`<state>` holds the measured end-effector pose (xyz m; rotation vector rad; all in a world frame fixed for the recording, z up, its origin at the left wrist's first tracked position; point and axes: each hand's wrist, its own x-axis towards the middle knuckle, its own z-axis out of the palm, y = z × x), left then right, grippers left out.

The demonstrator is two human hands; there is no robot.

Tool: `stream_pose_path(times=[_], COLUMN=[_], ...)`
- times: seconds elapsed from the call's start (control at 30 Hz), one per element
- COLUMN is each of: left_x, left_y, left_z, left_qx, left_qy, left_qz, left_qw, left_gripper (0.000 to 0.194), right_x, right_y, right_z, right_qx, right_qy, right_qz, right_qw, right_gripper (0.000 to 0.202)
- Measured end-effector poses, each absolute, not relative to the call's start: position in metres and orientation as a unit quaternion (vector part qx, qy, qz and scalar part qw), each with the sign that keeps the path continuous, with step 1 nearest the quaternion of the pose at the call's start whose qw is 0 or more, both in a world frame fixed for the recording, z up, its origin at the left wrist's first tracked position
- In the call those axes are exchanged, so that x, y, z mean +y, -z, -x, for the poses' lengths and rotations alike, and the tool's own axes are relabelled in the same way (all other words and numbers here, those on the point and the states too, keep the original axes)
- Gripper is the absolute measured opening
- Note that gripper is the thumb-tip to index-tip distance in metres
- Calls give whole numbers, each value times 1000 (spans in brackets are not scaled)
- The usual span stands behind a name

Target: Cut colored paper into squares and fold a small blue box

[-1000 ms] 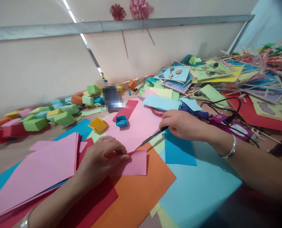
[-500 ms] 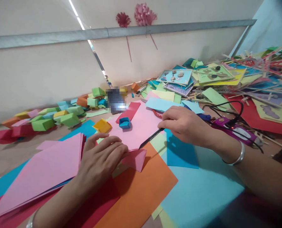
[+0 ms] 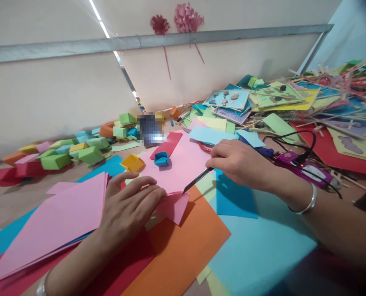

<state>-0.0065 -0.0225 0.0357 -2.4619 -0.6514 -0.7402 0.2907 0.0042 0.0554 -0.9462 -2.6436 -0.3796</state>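
Note:
My right hand (image 3: pixel 233 160) is closed round the end of a slim dark craft knife (image 3: pixel 197 179), its blade slanting down to the left. The tip meets the top edge of a folded piece of pink paper (image 3: pixel 176 205), near its right corner. My left hand (image 3: pixel 133 205) lies flat, fingers stretched out, with the fingertips on that same piece; they hide its left part. Beneath it is an orange sheet (image 3: pixel 198 238). Just beyond my left hand sit a small yellow paper box (image 3: pixel 132 163) and a small blue paper box (image 3: pixel 162 159).
A stack of pink sheets (image 3: pixel 59 218) lies on the left. Folded paper boxes (image 3: pixel 56 161) are heaped along the wall. Red-handled scissors (image 3: pixel 203 147) lie partly under light-blue paper (image 3: pixel 213 135). A purple power strip (image 3: pixel 306 168) with black cables, sticks and framed pictures (image 3: pixel 227 100) crowd the right.
The knife tip has slid slightly to the right along the pink paper's edge. The pink piece has shifted a little; my left hand has barely moved.

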Motion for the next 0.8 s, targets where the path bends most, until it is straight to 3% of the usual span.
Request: stream_pose_path(times=[0.8], left_x=[-23], left_y=[-35], left_z=[7], left_qx=[-250], left_qy=[256], left_qz=[896], left_qw=[262], left_gripper=[13], right_x=[2], right_y=[-56], right_z=[-289], right_qx=[-917], right_qy=[118], right_qz=[349], right_qw=[153], right_gripper=[34])
